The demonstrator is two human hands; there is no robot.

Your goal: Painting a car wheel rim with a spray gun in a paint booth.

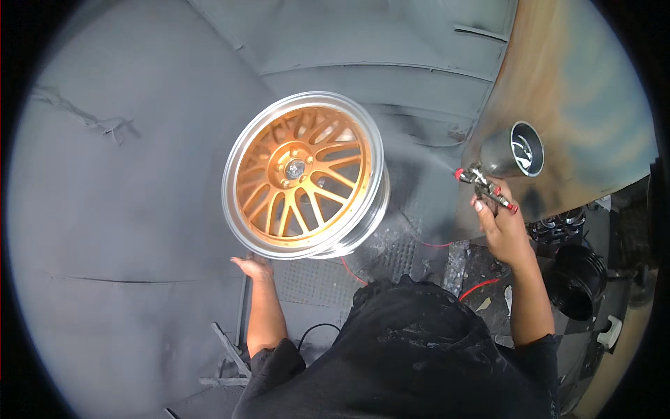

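A wheel rim (337,160) with an orange spoked centre and a polished silver lip faces up in the middle of the head view. My left hand (253,265) is open at its lower-left edge, thumb out; some fingers are partly hidden by the lip, so I cannot tell how firmly it touches. My right hand (499,220) grips a metal spray gun (480,183) to the right of the rim, its red-tipped nozzle pointing left toward it. The cup (497,155) on the gun is tilted, its opening facing right. A pale haze shows left of the nozzle.
Grey dusted walls (125,195) surround the left and top, with a curved tan panel (572,70) at upper right. Below are a grey mat (307,283) and a red hose (478,286). Black round containers (576,283) and dark metal items (555,227) lie at the right.
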